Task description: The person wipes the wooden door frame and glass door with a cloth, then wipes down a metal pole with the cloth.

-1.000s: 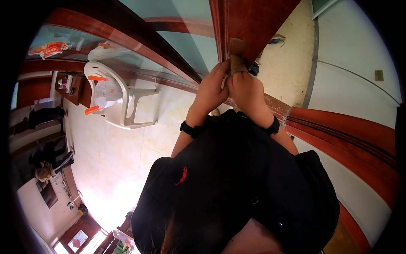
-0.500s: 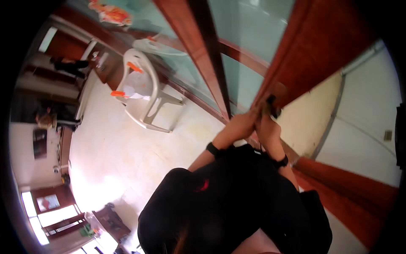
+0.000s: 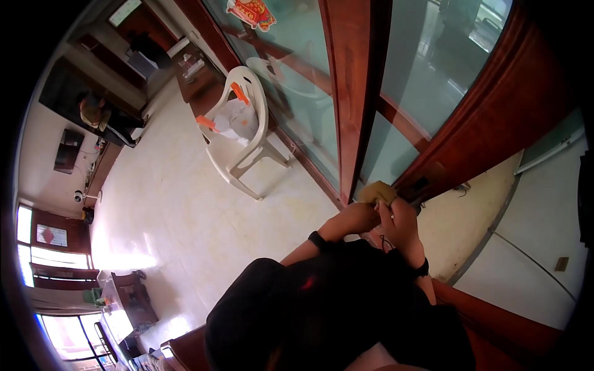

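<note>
Tan cloth, crumpled, held up just beside the lock side of the wooden door; door taken as landmark. Right hand: grip pinched together on the cloth's lower edge. Left hand: touching the cloth from below, fingers hidden; cannot tell whether that grip is clamped. Dark lock fitting on the door, near the cloth.

Left of the door: glazed panel in red-brown framing, red-and-gold sticker high on it.

Farther left of the door: white plastic chair. Pale sheet or bag slung between its arms, orange strips at both; contents, if a bag, not readable. Past the chair, brown cabinet, small items on top, too small to name; inside not visible.

Far left of the door, across the pale floor: another person by the wall. Lower, at the same distant side, bright tabletop with a green item, possibly a container, contents unclear.
</note>
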Motion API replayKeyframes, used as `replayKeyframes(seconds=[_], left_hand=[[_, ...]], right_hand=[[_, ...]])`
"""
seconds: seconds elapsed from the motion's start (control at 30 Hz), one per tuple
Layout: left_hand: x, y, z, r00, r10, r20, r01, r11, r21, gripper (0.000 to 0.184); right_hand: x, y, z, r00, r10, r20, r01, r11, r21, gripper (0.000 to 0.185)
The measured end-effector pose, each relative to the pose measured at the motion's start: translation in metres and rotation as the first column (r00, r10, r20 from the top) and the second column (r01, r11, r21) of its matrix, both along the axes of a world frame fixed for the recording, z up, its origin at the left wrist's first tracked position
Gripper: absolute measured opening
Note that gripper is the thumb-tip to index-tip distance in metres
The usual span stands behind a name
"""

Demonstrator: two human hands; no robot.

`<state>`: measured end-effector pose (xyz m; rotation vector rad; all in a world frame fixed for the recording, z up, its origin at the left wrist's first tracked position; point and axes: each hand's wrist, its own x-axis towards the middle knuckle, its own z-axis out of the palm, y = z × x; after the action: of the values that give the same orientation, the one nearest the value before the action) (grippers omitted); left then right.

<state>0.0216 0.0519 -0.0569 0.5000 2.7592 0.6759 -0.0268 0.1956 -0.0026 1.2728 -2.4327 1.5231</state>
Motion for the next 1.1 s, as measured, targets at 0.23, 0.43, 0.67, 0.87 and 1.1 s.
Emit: replayKeyframes(seconds=[0.23, 0.43, 0.67, 0.87, 1.1], left_hand=[[0.014, -0.013, 0.017, 0.804, 0.458, 0.380, -0.560, 0.365, 0.744, 0.025], [0.028, -0.039, 0.017, 0.758, 0.601, 0.252, -0.501, 0.290, 0.815, 0.032], [0.029, -0.057, 0.012, 0.668, 0.742, -0.052, -0.401, 0.418, 0.815, 0.045], [0.018, -0.077, 0.029, 0.594, 0.717, -0.365, -0.339, 0.634, 0.695, 0.043], [-0.014, -0.067, 0.111, 0.387, 0.699, -0.601, -0.403, 0.715, 0.572, 0.038]], right_hand=[[0.001, -0.019, 0.044, 0.953, 0.038, -0.299, -0.073, 0.991, -0.108, 0.014], [0.002, -0.027, 0.051, 0.965, 0.162, -0.205, -0.186, 0.977, -0.101, 0.022], [-0.005, -0.037, 0.067, 0.964, 0.142, -0.226, -0.191, 0.959, -0.211, 0.021], [-0.018, -0.049, 0.096, 0.887, 0.158, -0.434, -0.266, 0.943, -0.200, 0.020], [-0.053, -0.080, 0.119, 0.871, -0.078, -0.485, -0.115, 0.927, -0.356, 0.029]])
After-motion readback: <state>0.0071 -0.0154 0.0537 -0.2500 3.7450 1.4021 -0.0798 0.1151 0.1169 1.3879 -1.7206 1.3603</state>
